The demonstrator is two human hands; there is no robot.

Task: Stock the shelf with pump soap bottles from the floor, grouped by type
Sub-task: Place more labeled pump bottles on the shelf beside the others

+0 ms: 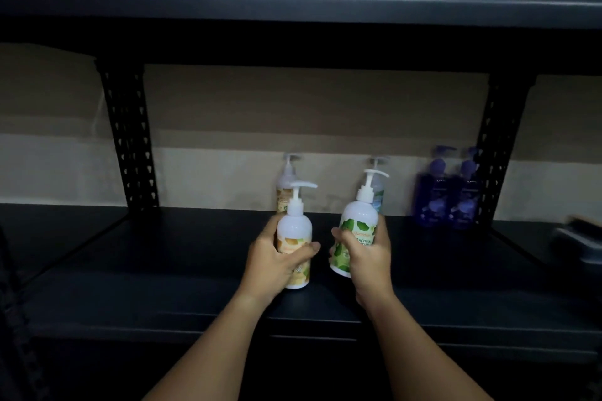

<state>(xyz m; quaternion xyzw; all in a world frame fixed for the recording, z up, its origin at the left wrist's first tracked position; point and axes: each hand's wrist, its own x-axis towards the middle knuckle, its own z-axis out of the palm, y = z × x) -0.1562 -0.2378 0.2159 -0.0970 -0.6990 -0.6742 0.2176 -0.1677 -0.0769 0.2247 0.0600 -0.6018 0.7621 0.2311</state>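
Observation:
My left hand point(277, 262) grips a white pump bottle with a yellow-orange label point(294, 231), held upright over the dark shelf point(195, 254). My right hand point(368, 257) grips a white pump bottle with a green leaf label point(358, 221), tilted slightly right. Behind the left one, a matching yellow-label bottle point(286, 184) stands at the back of the shelf. Behind the right one a bottle with a green-blue label point(378, 187) stands, mostly hidden. Two purple pump bottles point(446, 192) stand side by side at the back right.
Perforated black uprights stand at the back left point(130, 140) and back right point(498, 153). The shelf above point(293, 0) hangs low overhead. A dark object point(580, 244) lies at the right edge of the shelf. The wall behind is beige.

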